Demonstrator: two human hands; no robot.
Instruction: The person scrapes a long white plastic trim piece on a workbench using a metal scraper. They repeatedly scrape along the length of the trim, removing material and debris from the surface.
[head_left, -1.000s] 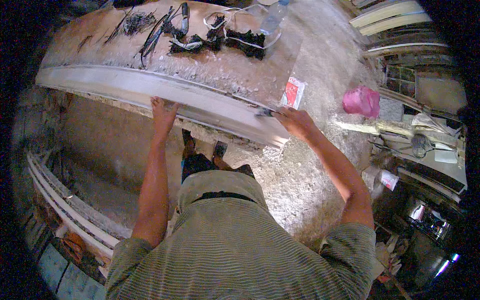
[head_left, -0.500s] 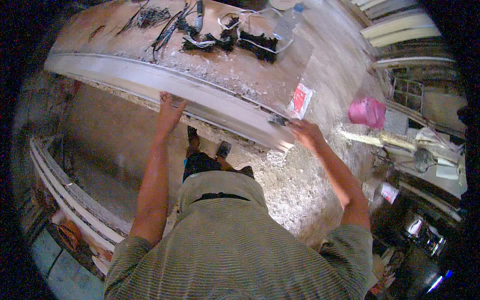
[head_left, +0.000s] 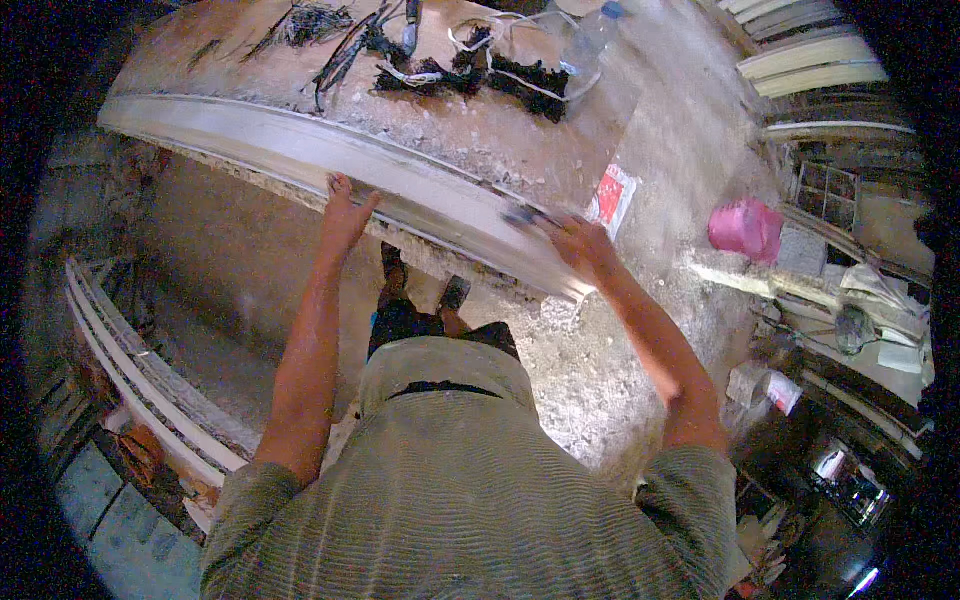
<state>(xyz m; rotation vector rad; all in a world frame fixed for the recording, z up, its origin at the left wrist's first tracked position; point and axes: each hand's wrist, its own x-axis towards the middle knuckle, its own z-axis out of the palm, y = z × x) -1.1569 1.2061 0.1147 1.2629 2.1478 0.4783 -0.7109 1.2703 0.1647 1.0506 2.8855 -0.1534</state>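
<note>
1. A long white board [head_left: 400, 180] lies along the counter [head_left: 240, 75];
2. left hand [head_left: 350, 212] touches the board's near edge; palm side hidden, so I cannot tell its grip;
3. right hand [head_left: 580, 245], over the board's right part, grasps a dark, blurred tool [head_left: 521, 215];
4. beyond the board, a clear bottle [head_left: 592, 42] looks faint.

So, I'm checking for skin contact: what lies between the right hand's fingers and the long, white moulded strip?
In the head view, a small dark tool, blurred, lies between the right hand and the strip; skin contact itself cannot be told.
</note>
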